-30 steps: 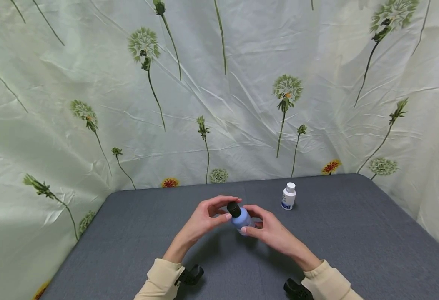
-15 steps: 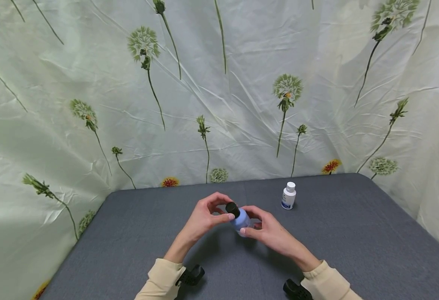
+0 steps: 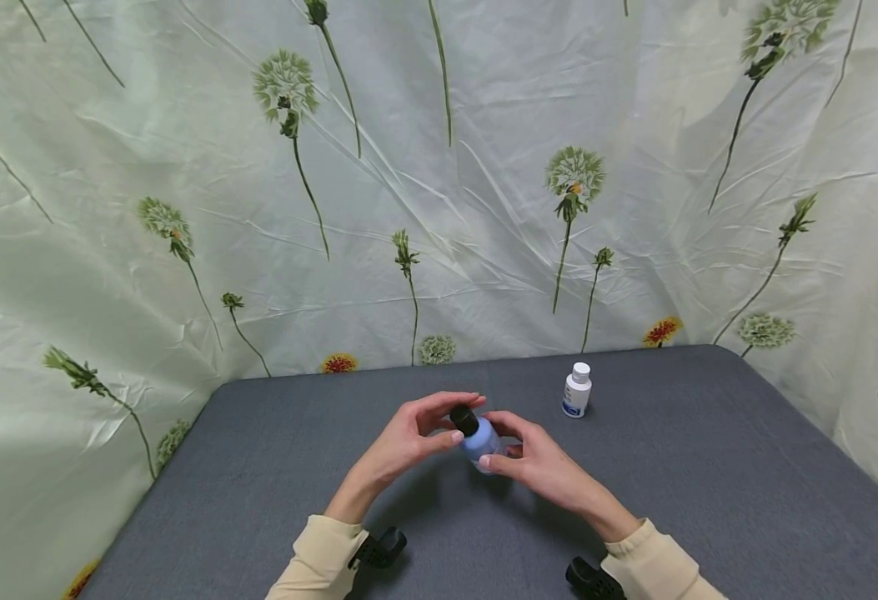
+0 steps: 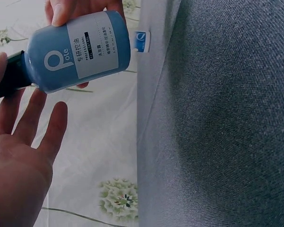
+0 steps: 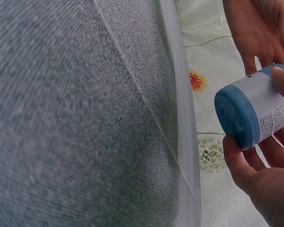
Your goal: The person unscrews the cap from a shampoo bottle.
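I see my left grip [image 3: 413, 432] has just uncurled, spread about the black cap [image 3: 464, 419] on the blue oil-control bottle [image 3: 480, 442], which my right grip [image 3: 538, 457] clasps tilted above the bench [image 3: 288, 467], so I judge the cap work unfinished.

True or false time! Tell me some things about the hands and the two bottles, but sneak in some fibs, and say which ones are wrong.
1. The right hand is holding the blue bottle. True.
2. The blue bottle is sitting flat on the table. False: it is held up, and the right wrist view shows its bottom.
3. The white bottle is standing upright on the table. True.
4. The blue bottle's cap is white. False: it is black.
5. The left hand is touching the white bottle. False: it is at the black cap, and the white bottle stands apart from both hands.
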The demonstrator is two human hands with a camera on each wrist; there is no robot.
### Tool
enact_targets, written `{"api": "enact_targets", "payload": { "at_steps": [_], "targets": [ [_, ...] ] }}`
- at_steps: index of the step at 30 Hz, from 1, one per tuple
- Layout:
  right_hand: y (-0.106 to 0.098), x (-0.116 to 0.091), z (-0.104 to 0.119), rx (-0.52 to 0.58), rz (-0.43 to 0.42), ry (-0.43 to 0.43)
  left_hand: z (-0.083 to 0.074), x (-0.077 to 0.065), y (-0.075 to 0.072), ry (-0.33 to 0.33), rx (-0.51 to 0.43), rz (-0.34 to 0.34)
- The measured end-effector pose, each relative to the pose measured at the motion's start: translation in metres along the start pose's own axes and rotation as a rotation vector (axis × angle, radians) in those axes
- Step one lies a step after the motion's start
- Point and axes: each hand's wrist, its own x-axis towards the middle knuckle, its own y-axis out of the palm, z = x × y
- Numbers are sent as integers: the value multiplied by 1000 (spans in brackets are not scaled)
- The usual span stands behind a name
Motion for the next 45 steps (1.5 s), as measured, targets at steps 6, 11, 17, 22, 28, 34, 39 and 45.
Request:
{"api": "enact_targets", "payload": {
  "at_steps": [6, 11, 17, 22, 28, 34, 39, 45],
  "targets": [
    [0, -1, -1, 9, 5, 11, 4, 0, -2, -28, 25, -24],
    [1, 0, -1, 16, 17, 7, 2, -1, -1, -66, 94, -98],
    [2, 0, -1, 20, 23, 15, -17, -1, 6, -88, 146, -161],
    [2, 0, -1, 28, 24, 20, -13, 0, 6, -105, 177, -191],
    [2, 0, 0, 7, 12, 17, 1, 1, 1, -43, 114, -103],
    [1, 0, -1, 13, 19, 22, 1, -2, -4, -19, 1, 24],
    [1, 0, -2, 13, 20, 9, 1, -3, -5, -42, 7, 22],
    [2, 0, -2, 45, 32, 6, 2, 0, -4, -56, 97, -54]
  ]
}}
